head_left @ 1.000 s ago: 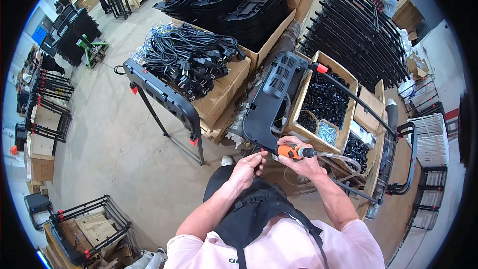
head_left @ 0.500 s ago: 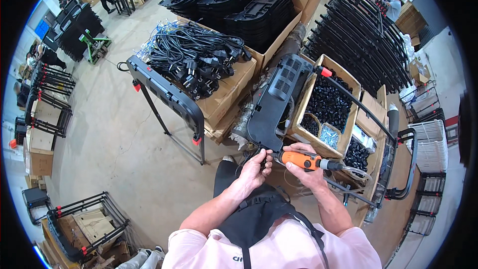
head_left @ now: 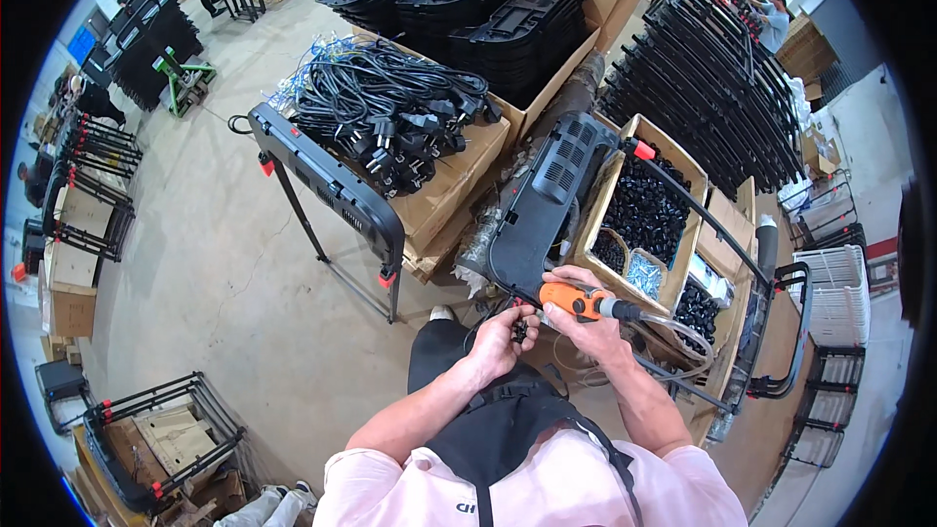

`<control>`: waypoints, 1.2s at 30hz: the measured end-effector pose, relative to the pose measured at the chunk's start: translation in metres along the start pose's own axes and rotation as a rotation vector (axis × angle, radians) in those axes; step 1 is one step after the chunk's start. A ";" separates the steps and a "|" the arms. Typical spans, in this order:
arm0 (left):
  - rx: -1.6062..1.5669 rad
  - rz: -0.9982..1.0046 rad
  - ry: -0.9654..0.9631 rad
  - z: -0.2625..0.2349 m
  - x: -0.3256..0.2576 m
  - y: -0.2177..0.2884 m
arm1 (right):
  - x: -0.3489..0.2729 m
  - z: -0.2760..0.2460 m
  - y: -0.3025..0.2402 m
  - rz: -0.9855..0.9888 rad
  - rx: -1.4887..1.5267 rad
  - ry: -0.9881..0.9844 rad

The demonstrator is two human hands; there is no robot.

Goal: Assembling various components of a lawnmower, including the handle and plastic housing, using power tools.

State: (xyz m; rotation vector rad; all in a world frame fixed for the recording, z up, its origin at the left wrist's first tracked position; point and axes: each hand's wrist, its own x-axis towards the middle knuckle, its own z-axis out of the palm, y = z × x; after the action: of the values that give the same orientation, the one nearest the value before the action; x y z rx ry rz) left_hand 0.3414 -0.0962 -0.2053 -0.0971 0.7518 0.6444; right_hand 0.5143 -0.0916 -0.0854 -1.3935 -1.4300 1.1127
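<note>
My right hand [head_left: 589, 330] is wrapped round an orange power screwdriver [head_left: 569, 300], with a hose at its rear end. The tool's front end points left, at the near end of a black plastic housing [head_left: 527, 234] with a vented bulge. Just left of the tool, my left hand [head_left: 498, 344] is closed, its fingertips close to the housing's near end. A cluster of small dark pieces [head_left: 519, 331] shows in its curled fingers; they look like screws but are too small to be sure. My hands partly hide the screwdriver's tip and the spot it faces.
Right of the housing, a wooden box [head_left: 652, 205] holds black parts and silver screws [head_left: 645, 274]. Power cords [head_left: 390, 117] lie on a carton at the left, beside a standing black frame [head_left: 332, 205]. Black covers [head_left: 468, 10] fill a carton behind. A clear hose [head_left: 693, 356] loops at the right.
The screwdriver and my right hand have moved slightly left and up. My left hand has turned a little, so the dark pieces in it show more.
</note>
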 end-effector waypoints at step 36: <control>-0.121 0.115 -0.028 0.002 0.013 0.047 | 0.035 -0.005 -0.018 0.043 0.144 -0.041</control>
State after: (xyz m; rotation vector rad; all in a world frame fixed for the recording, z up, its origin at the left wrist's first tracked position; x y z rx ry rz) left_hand 0.3228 -0.0511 -0.2063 -0.1559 0.6949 0.7995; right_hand 0.5133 -0.0558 -0.0672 -1.3118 -1.3260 1.2534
